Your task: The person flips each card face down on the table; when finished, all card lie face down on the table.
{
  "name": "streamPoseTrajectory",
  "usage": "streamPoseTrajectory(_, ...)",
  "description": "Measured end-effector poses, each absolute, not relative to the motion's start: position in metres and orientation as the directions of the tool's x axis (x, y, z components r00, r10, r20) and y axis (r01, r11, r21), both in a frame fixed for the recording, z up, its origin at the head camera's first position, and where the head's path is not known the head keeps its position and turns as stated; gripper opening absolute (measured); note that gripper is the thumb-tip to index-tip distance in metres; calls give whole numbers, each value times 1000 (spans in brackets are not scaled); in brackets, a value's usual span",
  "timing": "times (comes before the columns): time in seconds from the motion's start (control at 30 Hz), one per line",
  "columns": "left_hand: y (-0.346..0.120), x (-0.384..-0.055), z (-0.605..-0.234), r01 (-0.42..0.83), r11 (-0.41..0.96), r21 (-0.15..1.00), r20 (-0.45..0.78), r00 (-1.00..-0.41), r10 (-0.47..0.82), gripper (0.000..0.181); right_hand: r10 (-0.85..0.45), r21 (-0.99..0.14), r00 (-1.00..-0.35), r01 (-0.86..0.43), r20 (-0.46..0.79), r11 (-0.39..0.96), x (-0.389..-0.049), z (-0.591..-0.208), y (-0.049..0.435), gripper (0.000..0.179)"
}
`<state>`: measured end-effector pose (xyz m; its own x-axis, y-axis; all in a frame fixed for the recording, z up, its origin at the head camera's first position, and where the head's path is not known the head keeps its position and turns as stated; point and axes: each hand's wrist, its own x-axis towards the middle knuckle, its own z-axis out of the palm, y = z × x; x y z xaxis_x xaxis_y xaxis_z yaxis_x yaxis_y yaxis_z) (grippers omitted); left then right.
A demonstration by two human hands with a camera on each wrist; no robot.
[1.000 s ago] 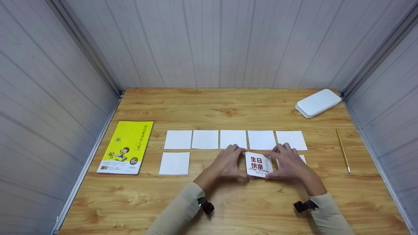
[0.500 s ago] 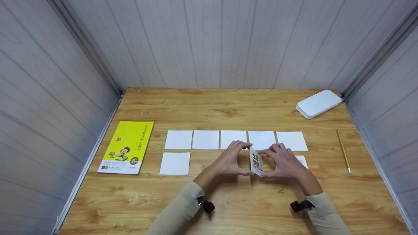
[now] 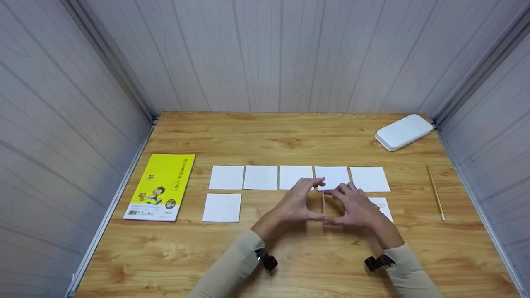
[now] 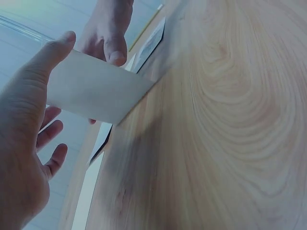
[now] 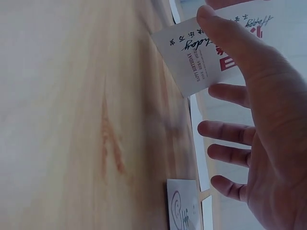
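Note:
A square birthday card (image 3: 324, 203) stands on edge between both hands, seen nearly edge-on in the head view. Its blank side (image 4: 98, 88) faces my left hand (image 3: 295, 203); red characters and "Happy Birthday" lettering cover the side (image 5: 184, 62) toward my right hand (image 3: 357, 207). The left thumb and index finger hold it at opposite edges. From the other side, the right thumb and index finger hold it too, the remaining fingers spread. The card's lower edge meets or nearly meets the tabletop. Beside the right hand lies a card with a line drawing (image 3: 383, 206), partly covered.
Several blank white cards (image 3: 226, 177) form a row beyond the hands, with another blank card (image 3: 221, 207) nearer on the left. A yellow book (image 3: 161, 182) lies far left. At right are a white case (image 3: 404, 131) and a gold pencil (image 3: 435, 192). Panel walls enclose the table.
The birthday card has turned from showing its printed face to standing edge-on. My right hand has shifted left, uncovering more of the drawn card; the left hand has edged slightly right.

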<state>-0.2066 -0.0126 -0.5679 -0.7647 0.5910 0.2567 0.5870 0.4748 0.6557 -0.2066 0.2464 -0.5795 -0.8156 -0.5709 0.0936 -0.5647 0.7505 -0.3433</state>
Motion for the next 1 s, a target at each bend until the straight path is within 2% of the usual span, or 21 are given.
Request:
streamPoseTrajectory(0.23,-7,-208,-572,581,491,649,242,-770,590,105,-571,-356,-817,-558,81,749,-205,-574,253,92)
streamPoseTrajectory(0.47,2,-211,-575,599,495,630,254,-761,597,101,-564,-428,-820,-547,100,719,-207,-550,274,77)
streamPoseTrajectory(0.53,4,-212,-576,598,503,624,249,-762,597,101,-568,-450,-814,-556,122,699,-208,-543,278,79)
streamPoseTrajectory(0.73,9,-214,-576,590,533,607,212,-766,607,101,-593,-489,-789,-586,162,646,-209,-533,277,100)
streamPoseTrajectory(1.0,15,-213,-576,606,574,551,190,-760,621,99,-593,-469,-787,-593,169,654,-207,-532,274,97)
